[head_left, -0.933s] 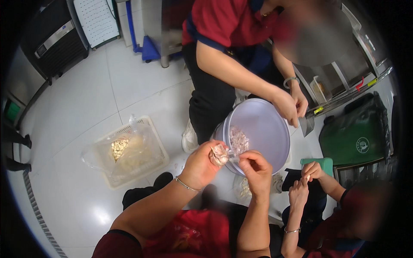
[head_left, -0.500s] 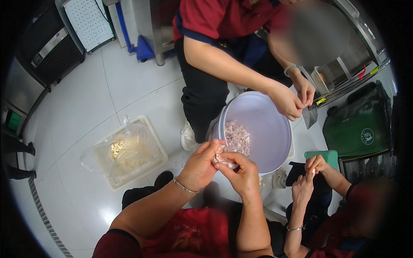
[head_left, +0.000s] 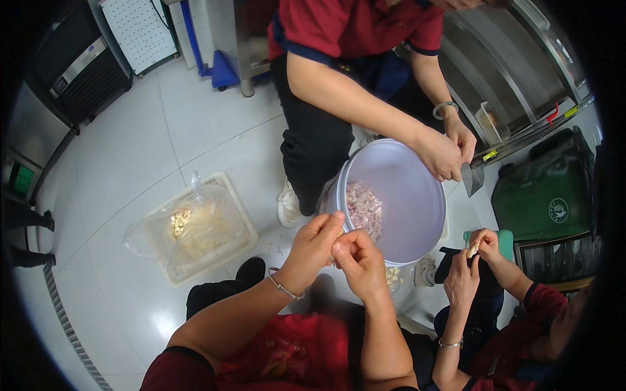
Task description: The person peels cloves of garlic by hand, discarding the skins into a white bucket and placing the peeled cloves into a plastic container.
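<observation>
My left hand [head_left: 314,246] and my right hand [head_left: 360,262] meet over the near-left rim of a large pale lilac bucket [head_left: 417,251]. Both are closed in a pinch, fingertips almost touching, on a bit of garlic [head_left: 340,233] that the fingers mostly hide. Inside the bucket lie pinkish-white garlic pieces or skins [head_left: 364,207], heaped on the left side. To the left on the floor, a white plastic basket [head_left: 244,238] holds a clear plastic bag [head_left: 218,212] with peeled garlic cloves [head_left: 180,223] in it.
Across the bucket, a co-worker's hands [head_left: 450,153] hold a knife [head_left: 473,179] over its far-right rim. At right, another co-worker's hands [head_left: 471,260] work on a small pale piece. More cloves [head_left: 393,277] sit beside the bucket. A green bin [head_left: 531,202] stands at far right.
My fingers have closed in, covering the pinkish papery garlic that showed between them. The co-worker at right has turned their small piece so more of it shows.
</observation>
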The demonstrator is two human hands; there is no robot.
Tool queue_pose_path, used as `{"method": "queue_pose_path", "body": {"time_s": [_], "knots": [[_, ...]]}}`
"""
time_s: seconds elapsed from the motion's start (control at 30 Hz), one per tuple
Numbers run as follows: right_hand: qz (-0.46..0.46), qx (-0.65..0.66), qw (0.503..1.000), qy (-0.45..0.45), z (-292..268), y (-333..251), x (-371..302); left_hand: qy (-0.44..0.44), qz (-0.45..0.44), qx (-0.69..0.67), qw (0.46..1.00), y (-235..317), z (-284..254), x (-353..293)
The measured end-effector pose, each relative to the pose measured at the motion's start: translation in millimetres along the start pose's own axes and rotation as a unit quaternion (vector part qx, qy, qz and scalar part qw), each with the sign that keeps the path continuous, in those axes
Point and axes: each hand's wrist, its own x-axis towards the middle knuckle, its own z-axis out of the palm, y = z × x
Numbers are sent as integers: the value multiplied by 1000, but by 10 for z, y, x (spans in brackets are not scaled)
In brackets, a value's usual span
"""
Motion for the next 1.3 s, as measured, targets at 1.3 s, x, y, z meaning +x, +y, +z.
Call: {"method": "queue_pose_path", "body": {"time_s": [1.3], "knots": [[35,421,906,24,-222,36,173,-81,-79,-213,971,-3,-180,65]]}}
